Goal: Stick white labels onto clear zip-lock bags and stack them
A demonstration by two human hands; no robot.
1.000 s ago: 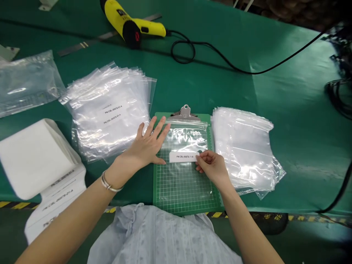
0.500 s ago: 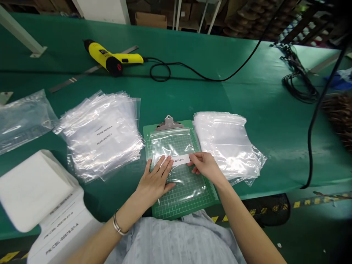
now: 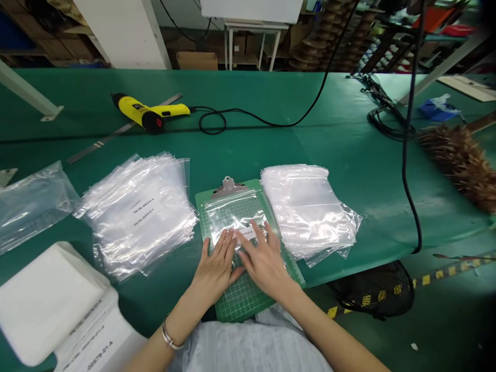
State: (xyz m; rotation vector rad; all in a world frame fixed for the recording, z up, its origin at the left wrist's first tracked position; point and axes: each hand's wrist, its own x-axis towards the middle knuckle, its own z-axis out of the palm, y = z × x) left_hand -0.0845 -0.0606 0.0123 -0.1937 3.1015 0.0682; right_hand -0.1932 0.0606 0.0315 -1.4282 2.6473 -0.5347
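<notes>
A green gridded clipboard (image 3: 222, 302) lies at the near table edge, its metal clip (image 3: 229, 186) holding a clear zip bag (image 3: 228, 214). A white part-number label (image 3: 248, 233) sits on the bag. My left hand (image 3: 217, 266) lies flat on the bag's lower left, fingers spread. My right hand (image 3: 263, 261) lies flat beside it, fingertips over the label's right part. Neither hand grips anything.
A fanned stack of labelled clear bags (image 3: 141, 212) lies left of the clipboard, a stack of plain bags (image 3: 308, 206) to its right. White label sheets (image 3: 46, 299) are at the near left, a yellow heat gun (image 3: 149, 113) with a black cord (image 3: 271, 121) further back, a feather duster (image 3: 461, 160) at right.
My right hand let go of the label's end and now lies flat over it. My left hand stayed on the bag. The camera tilted up, so more of the table shows.
</notes>
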